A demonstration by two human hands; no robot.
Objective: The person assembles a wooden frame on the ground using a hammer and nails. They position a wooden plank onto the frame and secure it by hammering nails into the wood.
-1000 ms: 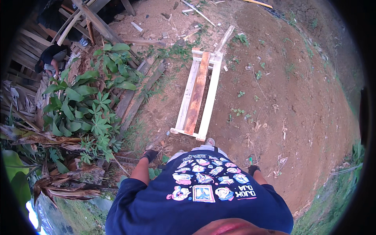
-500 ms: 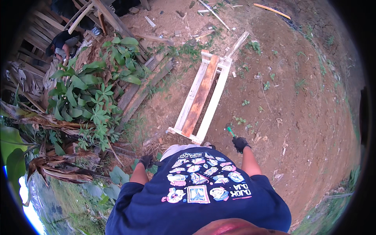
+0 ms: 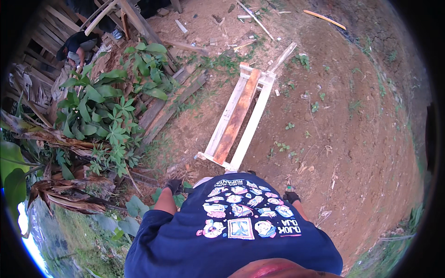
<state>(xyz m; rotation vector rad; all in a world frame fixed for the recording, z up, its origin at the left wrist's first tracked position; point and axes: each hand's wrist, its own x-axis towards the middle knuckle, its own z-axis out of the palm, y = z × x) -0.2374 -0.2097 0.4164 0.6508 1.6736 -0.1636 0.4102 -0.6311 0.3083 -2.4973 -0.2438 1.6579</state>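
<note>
- Fingers of the dark-gloved right hand (image 3: 291, 198) curl around a green object (image 3: 289, 188), held low beside the body, apparently by its rear end, since the green juts ahead.
- Gloved fingers of the left hand (image 3: 175, 186) hang just beside green leaves (image 3: 179, 200); whether they grasp anything cannot be told.
- Ahead of and between both sets of fingers lies a wooden frame (image 3: 253, 124), a brown board (image 3: 237, 116) lengthwise inside, seemingly borne by the end crosspieces.
- Dark shirt (image 3: 269, 248) appears to cover the frame's nearest corner; the glove hides the object's remainder.

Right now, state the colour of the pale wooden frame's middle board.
The middle board is orange-brown (head view).
</note>
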